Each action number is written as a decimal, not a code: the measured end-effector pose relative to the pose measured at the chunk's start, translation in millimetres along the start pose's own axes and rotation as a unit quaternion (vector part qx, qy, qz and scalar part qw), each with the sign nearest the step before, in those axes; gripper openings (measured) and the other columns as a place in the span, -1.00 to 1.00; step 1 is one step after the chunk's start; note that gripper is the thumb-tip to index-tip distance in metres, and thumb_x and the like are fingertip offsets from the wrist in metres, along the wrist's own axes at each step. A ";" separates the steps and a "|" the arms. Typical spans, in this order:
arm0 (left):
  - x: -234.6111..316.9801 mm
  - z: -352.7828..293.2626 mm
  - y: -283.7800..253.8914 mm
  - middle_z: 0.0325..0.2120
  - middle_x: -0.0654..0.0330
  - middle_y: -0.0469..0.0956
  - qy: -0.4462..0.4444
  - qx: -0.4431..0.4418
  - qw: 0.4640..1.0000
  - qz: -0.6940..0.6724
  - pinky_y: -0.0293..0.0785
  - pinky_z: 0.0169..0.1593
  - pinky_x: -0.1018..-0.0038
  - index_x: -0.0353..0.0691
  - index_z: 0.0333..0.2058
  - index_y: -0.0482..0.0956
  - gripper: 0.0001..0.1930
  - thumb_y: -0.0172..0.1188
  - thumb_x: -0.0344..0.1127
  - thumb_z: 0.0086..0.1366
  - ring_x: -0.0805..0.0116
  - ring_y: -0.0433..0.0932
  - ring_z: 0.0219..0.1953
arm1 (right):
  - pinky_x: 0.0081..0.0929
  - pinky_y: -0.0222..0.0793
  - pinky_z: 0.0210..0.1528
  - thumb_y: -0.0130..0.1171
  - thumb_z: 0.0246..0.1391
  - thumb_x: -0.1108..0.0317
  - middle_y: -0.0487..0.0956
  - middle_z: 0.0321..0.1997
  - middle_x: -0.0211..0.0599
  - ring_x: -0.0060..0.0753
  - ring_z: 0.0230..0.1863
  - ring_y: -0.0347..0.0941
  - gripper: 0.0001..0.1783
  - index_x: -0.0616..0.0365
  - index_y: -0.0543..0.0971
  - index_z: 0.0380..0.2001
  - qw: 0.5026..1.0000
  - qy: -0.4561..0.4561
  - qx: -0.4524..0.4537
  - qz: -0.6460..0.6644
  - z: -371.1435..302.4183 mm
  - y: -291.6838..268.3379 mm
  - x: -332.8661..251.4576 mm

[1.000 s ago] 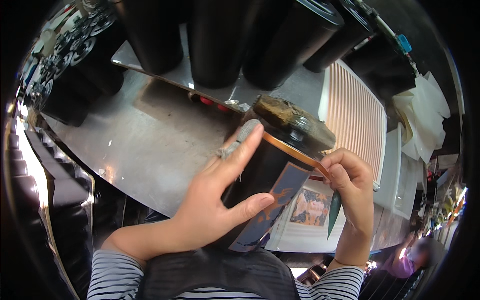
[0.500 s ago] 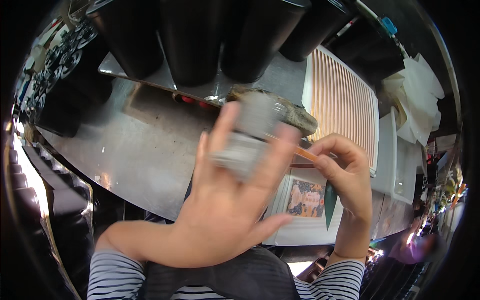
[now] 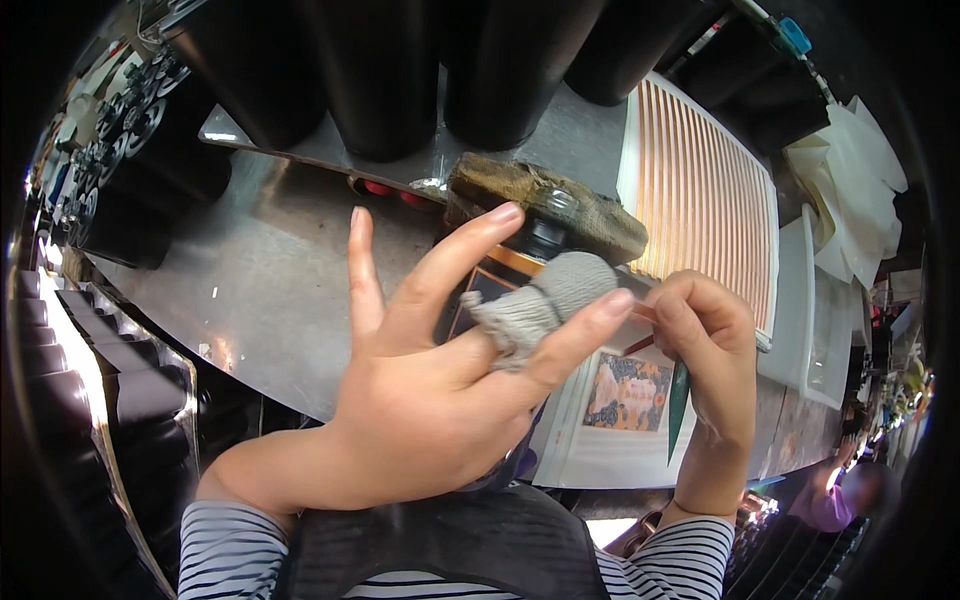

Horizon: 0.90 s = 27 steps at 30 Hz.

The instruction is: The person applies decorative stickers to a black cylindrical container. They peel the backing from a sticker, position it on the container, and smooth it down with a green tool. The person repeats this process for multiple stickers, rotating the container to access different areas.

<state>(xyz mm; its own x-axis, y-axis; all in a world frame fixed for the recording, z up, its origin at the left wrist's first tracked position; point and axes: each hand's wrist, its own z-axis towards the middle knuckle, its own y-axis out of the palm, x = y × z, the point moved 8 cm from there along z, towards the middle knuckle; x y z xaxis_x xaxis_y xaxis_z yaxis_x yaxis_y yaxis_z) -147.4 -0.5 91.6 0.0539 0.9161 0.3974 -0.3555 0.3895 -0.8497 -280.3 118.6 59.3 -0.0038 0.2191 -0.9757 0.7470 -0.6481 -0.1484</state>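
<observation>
My left hand is spread over a dark bottle with a black neck, which lies against a worn brown padded block. A grey knitted finger cover, tied round with a dark band, sits on its middle finger. The left index fingertip meets the end of a thin orange strip. My right hand pinches that strip between thumb and index finger. A dark green pointed piece hangs below the right fingers; how it is held is hidden. My left thumb is out of sight.
A white sheet of orange strips lies at the right, above a sheet with a patterned orange-and-grey label. Tall black cylinders stand on a raised metal shelf. A translucent tray and crumpled white paper are farther right.
My left hand, blurred before, has turned, its index finger moving right to the orange strip. The bottle's neck and orange label edge have come into view. The right hand keeps its pinch.
</observation>
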 end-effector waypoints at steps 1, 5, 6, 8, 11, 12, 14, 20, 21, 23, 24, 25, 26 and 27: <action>5.6 3.9 0.4 -0.25 0.25 0.59 0.013 0.016 1.000 0.016 -0.41 0.23 -0.26 0.03 0.03 0.53 -0.45 0.09 -0.46 -0.03 0.03 0.23 0.19 | -0.76 0.20 -0.43 0.08 0.17 0.37 0.48 -0.48 -0.46 -0.74 -0.49 0.28 -0.81 0.29 0.53 -0.42 1.000 -0.003 -0.007 -0.012 -0.1 -0.8 0.4; 17.7 13.0 3.2 -0.32 0.28 0.56 0.059 -0.026 0.998 -0.002 -0.34 0.23 -0.27 0.02 0.04 0.51 -0.46 0.16 -0.43 -0.01 0.09 0.24 0.19 | -0.77 0.19 -0.44 0.08 0.18 0.36 0.47 -0.47 -0.47 -0.74 -0.50 0.25 -0.81 0.30 0.53 -0.40 1.000 -0.014 -0.002 -0.027 3.0 1.0 -4.5; 11.7 10.5 -0.2 -0.18 0.18 0.48 0.041 -0.020 0.998 -0.049 -0.32 0.26 -0.18 -0.08 0.11 0.39 -0.40 0.20 -0.38 0.01 0.06 0.23 0.20 | -0.77 0.19 -0.44 0.10 0.16 0.38 0.47 -0.47 -0.48 -0.74 -0.50 0.26 -0.83 0.29 0.53 -0.41 1.000 -0.010 0.004 -0.012 1.5 0.0 -4.3; -2.2 -1.0 -4.9 0.02 0.00 0.30 -0.018 -0.011 0.988 -0.152 -0.21 0.28 0.00 -0.21 0.21 0.11 -0.23 0.26 -0.26 0.03 0.01 0.18 0.22 | -0.79 0.18 -0.44 0.13 0.12 0.42 0.47 -0.48 -0.48 -0.75 -0.50 0.26 -0.87 0.28 0.53 -0.42 1.000 -0.001 0.020 0.021 -2.5 -1.1 -1.9; -27.0 -27.4 29.5 0.21 -0.22 -0.02 -0.148 -0.027 0.918 -0.368 0.03 0.27 0.24 -0.33 0.30 -0.36 0.13 0.33 -0.05 0.05 -0.03 0.09 0.25 | -0.81 0.21 -0.45 0.21 0.04 0.46 0.48 -0.50 -0.50 -0.78 -0.49 0.31 -0.90 0.26 0.52 -0.45 1.000 -0.020 0.008 -0.002 2.3 7.8 -10.1; -39.7 -29.8 38.7 0.18 -0.29 -0.01 -0.174 -0.002 0.865 -0.470 0.05 0.25 0.20 -0.33 0.31 -0.33 0.11 0.33 -0.06 0.05 -0.11 0.08 0.24 | -0.81 0.22 -0.45 0.22 0.03 0.46 0.48 -0.51 -0.51 -0.79 -0.49 0.32 -0.90 0.26 0.52 -0.46 1.000 -0.026 0.001 -0.014 4.1 12.1 -12.3; -51.8 -29.5 45.8 0.13 -0.19 0.15 -0.184 0.045 0.810 -0.555 0.08 0.24 0.33 -0.37 0.30 -0.20 0.00 0.29 -0.10 0.09 0.03 0.17 0.22 | -0.82 0.22 -0.45 0.24 0.02 0.45 0.49 -0.52 -0.50 -0.79 -0.50 0.32 -0.90 0.24 0.53 -0.46 0.999 -0.040 0.003 -0.023 5.1 14.2 -13.9; -11.2 -10.7 -0.5 0.03 0.02 0.42 -0.010 -0.030 0.999 -0.017 -0.37 0.29 -0.08 -0.13 0.17 0.34 -0.43 0.09 -0.31 0.11 0.01 0.08 0.29 | -0.80 0.21 -0.48 0.20 0.06 0.40 0.52 -0.52 -0.47 -0.77 -0.54 0.31 -0.87 0.26 0.54 -0.45 0.999 -0.026 0.028 0.005 -1.9 -10.0 9.3; -6.2 -7.1 -1.0 -0.03 0.05 0.47 -0.013 -0.029 0.999 0.010 -0.43 0.27 -0.13 -0.08 0.12 0.41 -0.46 0.08 -0.34 0.08 0.00 0.08 0.29 | -0.79 0.21 -0.48 0.15 0.11 0.35 0.51 -0.53 -0.47 -0.76 -0.52 0.31 -0.81 0.27 0.55 -0.45 1.000 -0.002 0.014 -0.025 -2.9 -11.2 8.9; 1.9 -1.9 -0.6 -0.14 0.17 0.54 0.000 -0.018 0.999 0.037 -0.49 0.26 -0.20 -0.01 0.04 0.50 -0.48 0.07 -0.39 0.01 0.05 0.13 0.27 | -0.79 0.20 -0.46 0.11 0.14 0.32 0.51 -0.53 -0.48 -0.76 -0.50 0.31 -0.78 0.28 0.56 -0.43 1.000 -0.001 0.019 -0.012 -3.0 -12.0 9.2; 6.6 1.1 0.1 -0.20 0.23 0.58 0.008 -0.013 0.999 0.050 -0.51 0.25 -0.23 0.03 0.01 0.55 -0.48 0.07 -0.41 -0.02 0.08 0.16 0.26 | -0.79 0.19 -0.46 0.09 0.16 0.31 0.50 -0.53 -0.49 -0.76 -0.49 0.31 -0.77 0.29 0.57 -0.42 1.000 -0.002 0.023 -0.007 -3.2 -12.3 9.2; 11.8 3.1 4.5 -0.23 0.27 0.58 0.031 0.006 0.998 0.057 -0.51 0.24 -0.25 0.03 0.00 0.55 -0.48 0.07 -0.41 -0.03 0.09 0.18 0.25 | -0.79 0.19 -0.44 0.08 0.17 0.30 0.50 -0.53 -0.49 -0.76 -0.47 0.31 -0.76 0.29 0.57 -0.41 1.000 0.000 0.024 -0.007 -2.7 -12.3 9.2; 17.3 7.2 6.8 -0.28 0.32 0.57 0.048 -0.004 0.997 0.055 -0.49 0.23 -0.30 0.04 -0.01 0.56 -0.48 0.09 -0.40 -0.04 0.12 0.21 0.24 | -0.79 0.19 -0.43 0.06 0.18 0.30 0.50 -0.53 -0.48 -0.76 -0.46 0.32 -0.75 0.29 0.58 -0.40 1.000 0.001 0.025 -0.007 -1.8 -12.4 8.5; 22.6 11.0 9.1 -0.33 0.37 0.57 0.063 -0.014 0.997 0.053 -0.48 0.21 -0.34 0.05 -0.01 0.56 -0.48 0.11 -0.39 -0.04 0.15 0.23 0.22 | -0.79 0.19 -0.42 0.05 0.19 0.29 0.50 -0.53 -0.48 -0.76 -0.45 0.32 -0.73 0.30 0.58 -0.39 1.000 0.001 0.027 -0.008 -2.1 -12.2 7.8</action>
<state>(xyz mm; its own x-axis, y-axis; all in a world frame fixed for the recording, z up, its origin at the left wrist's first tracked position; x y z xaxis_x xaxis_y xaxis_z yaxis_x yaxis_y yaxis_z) -159.6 22.7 96.6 0.1346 0.9563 0.2596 -0.3393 0.2906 -0.8947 -288.0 129.7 53.9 -0.0133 0.2313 -0.9728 0.7104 -0.6825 -0.1720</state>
